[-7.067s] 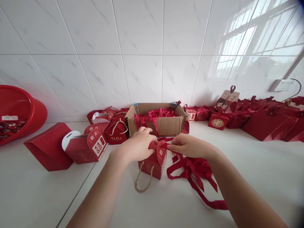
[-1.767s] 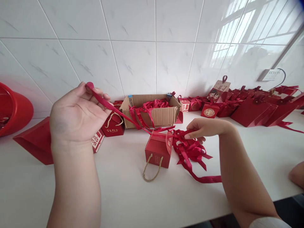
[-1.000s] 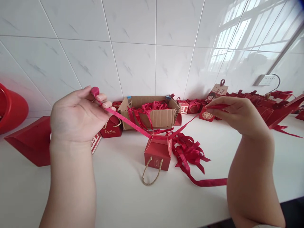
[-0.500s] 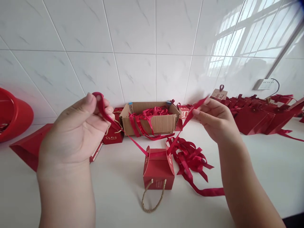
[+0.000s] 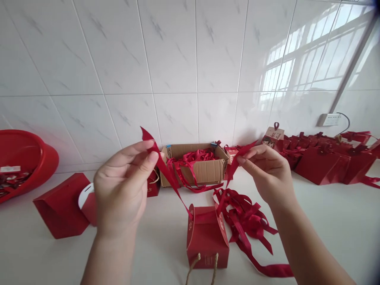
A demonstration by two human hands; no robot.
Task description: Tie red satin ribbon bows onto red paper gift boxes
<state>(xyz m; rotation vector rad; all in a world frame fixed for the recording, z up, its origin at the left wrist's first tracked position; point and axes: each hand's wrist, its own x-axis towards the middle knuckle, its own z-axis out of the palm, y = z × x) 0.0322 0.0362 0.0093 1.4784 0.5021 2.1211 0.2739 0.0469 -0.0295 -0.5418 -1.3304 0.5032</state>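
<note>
A small red gift box with a rope handle stands on the white table in front of me. A red ribbon passes through the tops of its two side flaps, and its ends rise to both hands. My left hand pinches one end between thumb and fingers, with the pointed tip sticking up past them. The other end is pinched in my right hand, up and to the right of the box. Beside the box, on its right, lies a loose heap of red ribbons.
Against the tiled wall sits a cardboard box full of ribbons. A red basin and a larger red box are at left. Several red boxes crowd the back right, below a power socket.
My left hand has moved right and turned, now pinching nearer the ribbon's end, whose tip shows. My right hand keeps its pinch. The view has tilted up, so everything sits lower.
</note>
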